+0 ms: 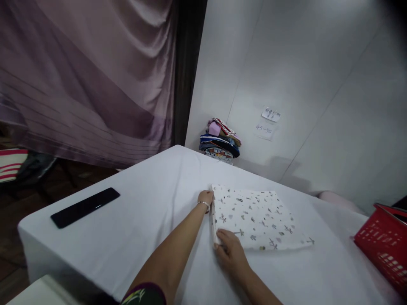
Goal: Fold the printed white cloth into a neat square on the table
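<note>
A folded white cloth point(257, 216) with a small grey and brown print lies flat on the white-covered table point(143, 237). Its layers show along the left edge; whether it is a garment, I cannot make out. At the far left corner my left hand point(206, 197), with a bracelet on the wrist, is closed on that edge. My right hand point(231, 250) grips the near left corner, its thumb at the side edge and its fingers over the top layer. Some fingertips of both hands are hidden.
A black phone-like slab point(85, 207) lies at the table's left. Folded clothes point(220, 142) are stacked by the white wall, which carries handwritten paper notes point(266, 129). On the right stands a red plastic basket point(383, 241). A purple curtain point(95, 84) hangs behind the left side.
</note>
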### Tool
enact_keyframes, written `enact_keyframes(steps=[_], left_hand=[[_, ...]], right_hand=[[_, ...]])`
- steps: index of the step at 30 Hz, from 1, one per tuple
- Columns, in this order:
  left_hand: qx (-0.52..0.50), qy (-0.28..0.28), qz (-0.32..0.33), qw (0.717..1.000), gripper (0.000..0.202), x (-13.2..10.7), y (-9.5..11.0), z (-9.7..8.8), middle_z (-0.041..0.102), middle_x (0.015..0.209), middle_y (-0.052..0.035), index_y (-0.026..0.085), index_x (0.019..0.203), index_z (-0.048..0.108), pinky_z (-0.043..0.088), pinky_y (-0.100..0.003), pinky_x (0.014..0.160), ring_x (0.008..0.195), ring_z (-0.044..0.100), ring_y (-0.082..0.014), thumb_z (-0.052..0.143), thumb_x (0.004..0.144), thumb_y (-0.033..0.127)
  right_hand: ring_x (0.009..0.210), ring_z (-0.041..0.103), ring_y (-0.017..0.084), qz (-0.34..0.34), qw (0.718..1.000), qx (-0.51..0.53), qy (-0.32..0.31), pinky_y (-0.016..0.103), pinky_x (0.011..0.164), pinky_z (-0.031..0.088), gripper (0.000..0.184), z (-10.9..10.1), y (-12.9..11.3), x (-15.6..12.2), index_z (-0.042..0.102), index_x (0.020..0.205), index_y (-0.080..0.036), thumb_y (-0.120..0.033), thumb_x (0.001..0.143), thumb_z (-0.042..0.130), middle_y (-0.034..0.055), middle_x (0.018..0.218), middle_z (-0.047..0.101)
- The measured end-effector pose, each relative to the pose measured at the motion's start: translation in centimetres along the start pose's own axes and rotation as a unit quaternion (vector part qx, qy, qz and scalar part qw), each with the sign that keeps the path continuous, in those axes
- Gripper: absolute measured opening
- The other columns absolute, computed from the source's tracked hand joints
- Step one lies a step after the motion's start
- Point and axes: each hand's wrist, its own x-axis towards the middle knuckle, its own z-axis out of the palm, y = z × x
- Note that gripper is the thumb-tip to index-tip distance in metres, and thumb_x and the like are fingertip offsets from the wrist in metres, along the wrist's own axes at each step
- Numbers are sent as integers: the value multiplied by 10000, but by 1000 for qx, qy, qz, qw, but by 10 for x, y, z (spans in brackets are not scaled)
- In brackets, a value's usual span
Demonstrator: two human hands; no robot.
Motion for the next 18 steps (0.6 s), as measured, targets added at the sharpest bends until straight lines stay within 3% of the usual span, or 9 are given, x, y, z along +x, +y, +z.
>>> enact_keyframes(steps=[8, 13, 18], left_hand=[[27, 38, 0, 999, 328, 35, 5, 8, 676, 999, -96, 156, 954, 646, 432, -229, 705, 927, 618, -193, 543, 748, 389], [85, 52, -18, 995, 318, 44, 6, 9, 651, 1058, -103, 166, 1000, 603, 433, -257, 763, 970, 603, -210, 553, 718, 304], [136, 50, -12, 989, 432, 45, 9, 6, 624, 1097, -134, 160, 1119, 512, 453, -286, 754, 994, 595, -223, 533, 728, 342]], right_hand=[[1136, 474, 290, -31, 999, -8, 11, 504, 950, 378, 480, 11, 3, -10, 477, 1238, -315, -239, 766, 527, 71, 1248, 523], [1129, 465, 291, -39, 999, -27, -25, 495, 959, 350, 515, 8, -4, -9, 465, 1252, -279, -183, 748, 513, 82, 1259, 512], [1132, 442, 280, -38, 998, -36, -33, 460, 976, 322, 526, 0, -14, -7, 454, 1255, -207, -189, 734, 526, 109, 1261, 500]])
